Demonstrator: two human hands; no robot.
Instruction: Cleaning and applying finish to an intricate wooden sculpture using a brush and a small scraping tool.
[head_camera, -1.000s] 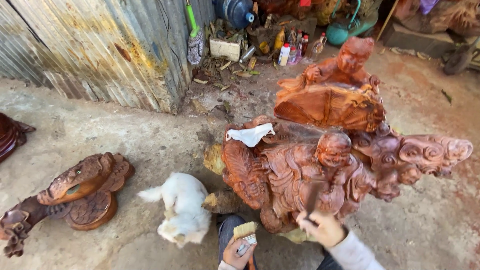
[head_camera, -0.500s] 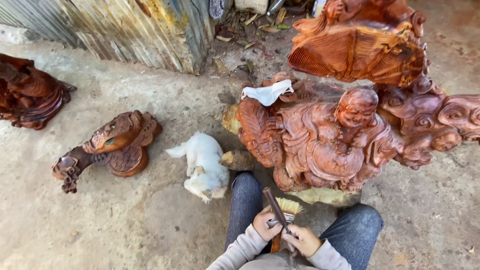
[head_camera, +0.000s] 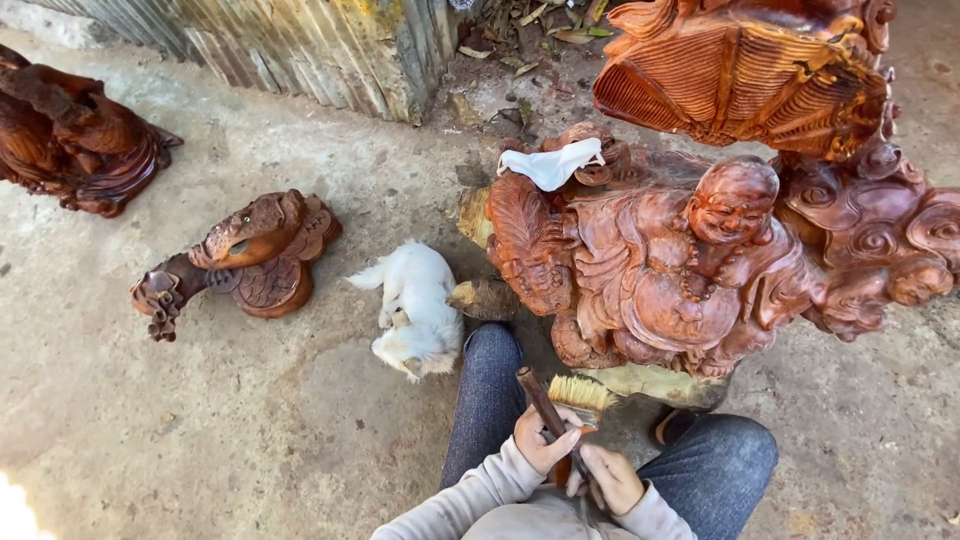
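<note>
The person is sitting with both knees bent and spread, legs in blue jeans, forearms in light grey sleeves drawn in close to the body between the thighs. The left hand (head_camera: 541, 441) is curling its fingers (head_camera: 562, 437) around a thin dark handle, thumb side up, gripping it firmly. The right hand (head_camera: 611, 477) is lying just beside it, a little lower, its fingers folded in around the lower end of what both hands are holding, the two hands almost touching each other.
</note>
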